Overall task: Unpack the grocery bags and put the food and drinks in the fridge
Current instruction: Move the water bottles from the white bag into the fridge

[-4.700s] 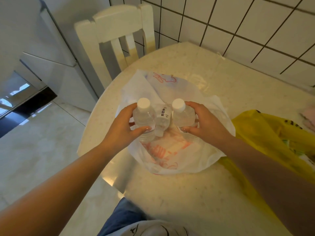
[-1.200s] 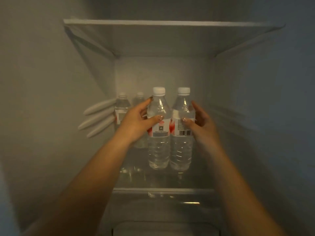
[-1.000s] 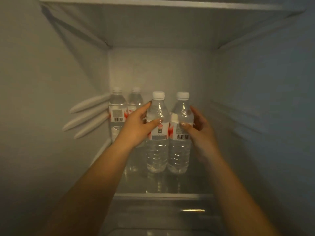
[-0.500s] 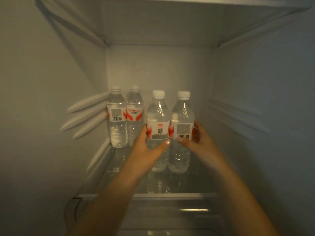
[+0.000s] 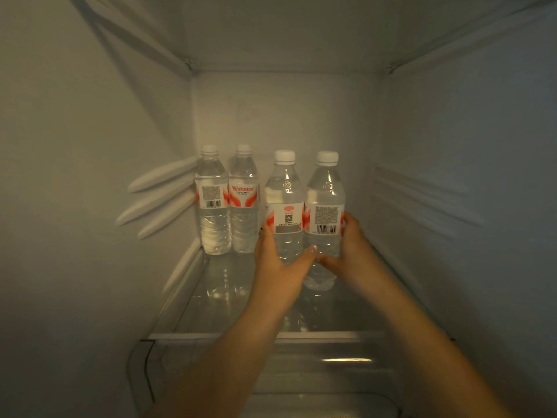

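Gripping two upright bottles side by side on fridge shelf [image 5: 193, 303]: left hand [image 5: 278, 267] wrapped round left bottle [image 5: 284, 203], right hand [image 5: 349, 245] round right bottle [image 5: 325, 203]. Standing nearer than, right of, back pair [image 5: 227, 200]; judged ready for letting go.

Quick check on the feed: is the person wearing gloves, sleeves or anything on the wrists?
No. The left hand and right hand are bare, with no gloves, and both forearms are uncovered as far as they show. No watch or bracelet shows. The left thumbnail looks pale and glossy.
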The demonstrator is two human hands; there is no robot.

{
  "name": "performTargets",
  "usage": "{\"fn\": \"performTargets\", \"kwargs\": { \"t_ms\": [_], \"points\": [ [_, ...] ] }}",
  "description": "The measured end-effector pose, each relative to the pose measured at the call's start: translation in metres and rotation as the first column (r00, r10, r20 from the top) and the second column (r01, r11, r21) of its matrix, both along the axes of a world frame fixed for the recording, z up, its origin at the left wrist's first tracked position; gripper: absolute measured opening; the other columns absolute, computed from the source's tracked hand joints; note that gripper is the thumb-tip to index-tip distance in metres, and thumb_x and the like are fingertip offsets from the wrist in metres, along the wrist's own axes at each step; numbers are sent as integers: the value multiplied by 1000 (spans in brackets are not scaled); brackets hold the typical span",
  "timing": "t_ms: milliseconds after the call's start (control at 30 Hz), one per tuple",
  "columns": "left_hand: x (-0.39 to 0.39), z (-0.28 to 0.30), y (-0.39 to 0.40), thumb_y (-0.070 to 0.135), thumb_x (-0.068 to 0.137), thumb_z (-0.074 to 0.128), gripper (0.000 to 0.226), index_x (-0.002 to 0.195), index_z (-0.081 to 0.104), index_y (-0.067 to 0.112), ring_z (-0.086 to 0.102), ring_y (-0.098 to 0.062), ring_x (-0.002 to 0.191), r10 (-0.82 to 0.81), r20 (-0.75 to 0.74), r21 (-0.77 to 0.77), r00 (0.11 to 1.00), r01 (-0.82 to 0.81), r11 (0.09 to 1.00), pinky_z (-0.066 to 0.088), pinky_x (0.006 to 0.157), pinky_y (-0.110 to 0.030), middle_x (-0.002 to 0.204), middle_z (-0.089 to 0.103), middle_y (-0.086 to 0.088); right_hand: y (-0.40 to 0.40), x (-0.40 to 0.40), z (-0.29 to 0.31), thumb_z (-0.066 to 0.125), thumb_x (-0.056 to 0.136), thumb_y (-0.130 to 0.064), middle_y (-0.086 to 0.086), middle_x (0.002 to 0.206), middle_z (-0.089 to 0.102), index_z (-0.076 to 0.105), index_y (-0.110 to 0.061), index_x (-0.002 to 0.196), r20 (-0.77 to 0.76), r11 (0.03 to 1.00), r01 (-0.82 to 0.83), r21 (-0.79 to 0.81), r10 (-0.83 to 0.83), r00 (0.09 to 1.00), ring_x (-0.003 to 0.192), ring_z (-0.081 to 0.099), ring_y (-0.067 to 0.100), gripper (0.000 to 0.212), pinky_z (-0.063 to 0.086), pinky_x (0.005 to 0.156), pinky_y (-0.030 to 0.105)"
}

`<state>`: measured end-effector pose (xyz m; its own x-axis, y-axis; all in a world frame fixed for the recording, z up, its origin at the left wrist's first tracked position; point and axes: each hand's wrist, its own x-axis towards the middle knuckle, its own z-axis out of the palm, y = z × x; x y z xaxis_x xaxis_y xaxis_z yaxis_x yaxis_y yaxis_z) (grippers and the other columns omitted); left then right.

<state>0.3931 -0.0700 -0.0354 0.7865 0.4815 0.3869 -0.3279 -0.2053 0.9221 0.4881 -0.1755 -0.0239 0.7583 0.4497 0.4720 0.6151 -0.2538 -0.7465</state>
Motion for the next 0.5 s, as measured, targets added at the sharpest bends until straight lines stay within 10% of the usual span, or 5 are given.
{"fn": "performTargets", "kwargs": {
  "t_ms": [100,500],
  "points": [
    [16,4,6,46,66,67,78,137,35,41,50,-11,121,46,12,30,999,-46,998,43,102,-43,131,52,10,10,14,1,81,69,-14,-6,119,50,30,-15,136,6,999,27,-21,-26,1000,104,52,8,84,39,80,12],
    [67,8,33,23,82,66,70,142,31,31,35,-14,130,239,-29,110,971,-235,966,29,101,-23,143,33,1,50,70,-3,84,65,-17,7,130,49,28,-14,137,8,993,103,-49,-103,995,117,53,22,91,46,98,39]
  ]
}}
